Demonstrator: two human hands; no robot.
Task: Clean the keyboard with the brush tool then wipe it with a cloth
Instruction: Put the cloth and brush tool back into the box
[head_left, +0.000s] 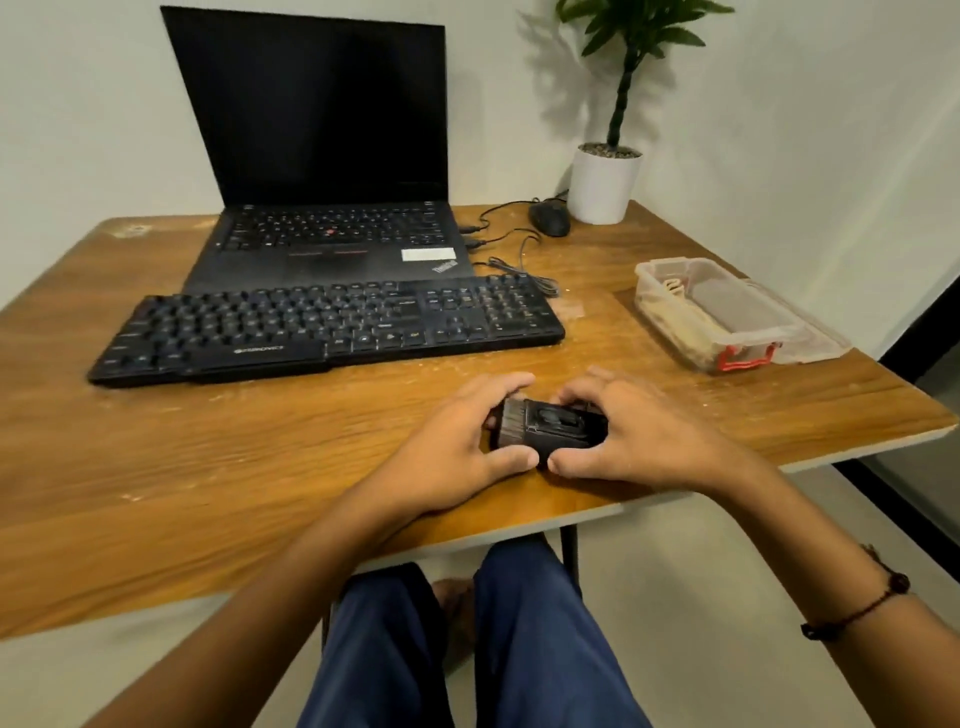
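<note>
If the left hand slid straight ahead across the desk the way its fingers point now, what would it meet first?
Probably the external keyboard. The left hand grips the brush tool with fingers aimed forward and slightly right, so it would likely reach the keyboard's near edge toward its right end, though depth is hard to judge.

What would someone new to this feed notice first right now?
Probably the two hands near the table's front edge: the left hand and right hand both grip a small black brush tool. Behind them lies the black keyboard, untouched, in front of an open laptop with a dark screen. A clear plastic box sits at the right.
</note>
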